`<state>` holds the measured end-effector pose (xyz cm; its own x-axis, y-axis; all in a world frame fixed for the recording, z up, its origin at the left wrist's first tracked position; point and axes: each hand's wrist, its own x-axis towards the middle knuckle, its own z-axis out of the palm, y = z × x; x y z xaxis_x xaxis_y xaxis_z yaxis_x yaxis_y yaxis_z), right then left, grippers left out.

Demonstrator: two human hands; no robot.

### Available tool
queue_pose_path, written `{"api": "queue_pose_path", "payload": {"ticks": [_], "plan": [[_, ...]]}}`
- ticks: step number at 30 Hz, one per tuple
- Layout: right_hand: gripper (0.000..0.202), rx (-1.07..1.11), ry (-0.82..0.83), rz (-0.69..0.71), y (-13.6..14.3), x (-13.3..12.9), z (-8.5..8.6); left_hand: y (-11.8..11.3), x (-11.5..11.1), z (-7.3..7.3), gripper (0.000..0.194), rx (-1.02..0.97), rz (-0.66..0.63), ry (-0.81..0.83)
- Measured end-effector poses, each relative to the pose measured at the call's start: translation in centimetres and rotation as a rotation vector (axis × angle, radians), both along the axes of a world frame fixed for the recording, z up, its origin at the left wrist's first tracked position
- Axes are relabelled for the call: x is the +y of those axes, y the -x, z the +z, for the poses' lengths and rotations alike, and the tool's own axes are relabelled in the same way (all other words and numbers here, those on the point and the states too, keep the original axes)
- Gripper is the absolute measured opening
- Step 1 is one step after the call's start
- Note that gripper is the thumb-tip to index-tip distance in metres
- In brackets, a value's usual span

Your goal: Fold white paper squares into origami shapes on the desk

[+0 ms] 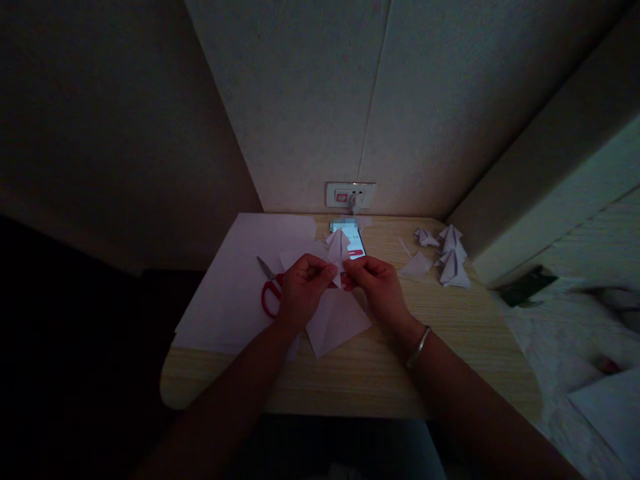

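Note:
A folded white paper figure with a pointed top is held up between both hands. My left hand pinches its left side between thumb and fingers. On the other side my right hand grips the lower right edge the same way. Beneath them lies a creased sheet of paper on the table. Scissors with red handles rest on white paper just left of my left hand, partly hidden by it. A lit phone lies behind the paper figure, which covers part of its screen.
Large white sheets cover the left of the wooden table. Several folded paper figures stand at the right, near a paper triangle. A wall socket with a plug sits behind the table. A bed-like surface is at right.

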<state>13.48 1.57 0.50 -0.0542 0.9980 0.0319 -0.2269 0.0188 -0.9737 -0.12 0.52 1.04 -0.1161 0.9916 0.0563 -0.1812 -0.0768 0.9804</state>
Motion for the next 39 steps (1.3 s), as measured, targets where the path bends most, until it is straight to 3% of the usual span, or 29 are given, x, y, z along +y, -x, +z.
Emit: {"api": "queue_pose_path", "payload": {"ticks": [10,28,39], "plan": [[0.019,0.053,-0.017,0.066,-0.4,0.2,0.1,0.2,0.2,-0.1,0.024,-0.077,0.046,0.062],[0.01,0.05,-0.082,0.046,-0.2,-0.1,0.3,0.2,-0.3,-0.5,0.018,0.102,0.049,-0.192],[0.012,0.102,-0.037,-0.039,0.4,-0.1,-0.7,-0.3,-0.4,0.2,0.025,-0.048,0.06,-0.046]]}}
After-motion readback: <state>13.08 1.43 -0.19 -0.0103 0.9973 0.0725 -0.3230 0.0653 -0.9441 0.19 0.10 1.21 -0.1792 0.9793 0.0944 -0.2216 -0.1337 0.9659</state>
